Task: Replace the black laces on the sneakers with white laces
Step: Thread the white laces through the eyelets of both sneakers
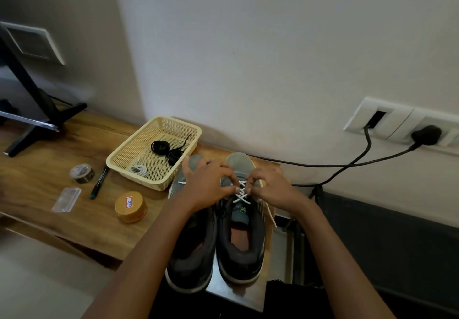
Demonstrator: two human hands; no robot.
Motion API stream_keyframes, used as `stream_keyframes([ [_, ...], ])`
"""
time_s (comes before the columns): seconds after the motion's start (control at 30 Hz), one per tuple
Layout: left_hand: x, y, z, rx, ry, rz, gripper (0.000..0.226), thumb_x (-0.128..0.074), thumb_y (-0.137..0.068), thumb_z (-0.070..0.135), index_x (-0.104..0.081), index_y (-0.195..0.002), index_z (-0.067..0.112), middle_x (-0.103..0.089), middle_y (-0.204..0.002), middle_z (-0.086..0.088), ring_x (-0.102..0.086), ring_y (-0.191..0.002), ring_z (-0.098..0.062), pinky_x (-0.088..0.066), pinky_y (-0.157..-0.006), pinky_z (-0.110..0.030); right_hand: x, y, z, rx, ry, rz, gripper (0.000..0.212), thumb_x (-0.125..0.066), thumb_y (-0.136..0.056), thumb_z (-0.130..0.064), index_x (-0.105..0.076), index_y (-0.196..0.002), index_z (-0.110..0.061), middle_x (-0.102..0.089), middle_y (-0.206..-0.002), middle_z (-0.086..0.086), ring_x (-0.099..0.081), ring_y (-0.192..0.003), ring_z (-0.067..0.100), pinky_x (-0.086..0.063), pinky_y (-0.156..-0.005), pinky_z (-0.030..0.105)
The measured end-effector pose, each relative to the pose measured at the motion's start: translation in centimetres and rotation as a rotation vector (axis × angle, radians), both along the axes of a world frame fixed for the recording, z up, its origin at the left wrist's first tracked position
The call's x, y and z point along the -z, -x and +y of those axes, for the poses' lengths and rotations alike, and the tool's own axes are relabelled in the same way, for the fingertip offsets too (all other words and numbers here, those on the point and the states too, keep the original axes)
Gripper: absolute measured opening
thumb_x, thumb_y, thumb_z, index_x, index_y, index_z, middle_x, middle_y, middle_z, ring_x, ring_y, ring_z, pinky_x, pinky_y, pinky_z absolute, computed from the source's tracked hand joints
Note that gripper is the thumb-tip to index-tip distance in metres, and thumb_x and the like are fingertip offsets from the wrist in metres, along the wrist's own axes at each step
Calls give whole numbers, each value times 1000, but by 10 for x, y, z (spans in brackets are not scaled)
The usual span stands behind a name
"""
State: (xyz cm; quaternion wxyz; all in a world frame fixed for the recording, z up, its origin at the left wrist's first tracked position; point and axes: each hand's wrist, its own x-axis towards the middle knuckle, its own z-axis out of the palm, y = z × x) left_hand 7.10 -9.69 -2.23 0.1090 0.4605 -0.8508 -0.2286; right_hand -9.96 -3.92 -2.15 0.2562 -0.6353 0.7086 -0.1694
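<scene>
Odds and ends sit at the left of the wooden bench (37, 169): a tape roll (82, 173), a marker pen (99, 182), a clear packet (66, 199) and a round yellow tin (131, 207). Just right of them, a cream mesh basket (149, 181) holds black laces (161, 148) wound in loops toward its far side and a coiled white lace (138, 169) in its near left corner. Beside the basket, at the bench's right end, two grey sneakers stand touching, their long axes parallel, toes toward the wall and heels toward the person. The left hand (206, 182) reaches across the front of the left sneaker (191, 251), fingers curled, pinching the threaded white lace (241, 193) at the left eyelets of the right sneaker (242, 244). The right hand (273, 187), fingers also curled, pinches the same lace at the right eyelets. That lace crosses several times over the tongue, and one loose end (270, 214) trails down the shoe's right flank. Black cables (347, 164) run along the wall to the sockets (397, 122) at right.
</scene>
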Motion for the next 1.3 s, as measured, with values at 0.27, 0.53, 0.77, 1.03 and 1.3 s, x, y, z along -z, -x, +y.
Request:
stream_keyframes([
  [0.27,-9,-17,43,-132,144,-127,32,-63,-73,65,-62,-79,34,-47,-129,22,-26,-133,-10,9,-110,-55,-15,-21,50,205,53,229,18,-68,-77,-42,-58,-71,-28,-52,-115,-13,-31,-117,15,-20,-100,36],
  [0.53,-7,-16,58,-304,213,-58,17,-70,-73,46,-63,-66,32,-52,-124,20,-27,-132,-11,11,-108,-51,-4,-33,64,346,153,368,20,-61,-78,-39,-64,-85,-20,-53,-114,-6,-37,-111,19,-29,-97,38],
  [0.77,0,-19,55,-283,204,-58,19,-64,-80,51,-58,-75,34,-56,-115,20,-35,-127,-9,7,-108,-49,-3,-21,60,367,70,208,23,-69,-78,-40,-57,-72,-22,-53,-98,-7,-41,-103,17,-36,-86,35],
  [1.03,0,-21,45,-170,208,-114,20,-51,-92,40,-62,-109,38,-50,-128,20,-26,-134,-12,9,-111,-54,4,-3,38,251,85,-101,13,-63,-86,-14,-69,-97,-15,-61,-110,2,-50,-108,19,-40,-98,37],
  [1.3,-7,-25,42,-243,170,-132,17,-57,-88,45,-69,-83,35,-52,-124,23,-27,-132,-13,9,-111,-54,4,8,43,215,-26,34,15,-60,-89,-33,-60,-76,-24,-63,-94,-5,-51,-105,20,-41,-93,41],
])
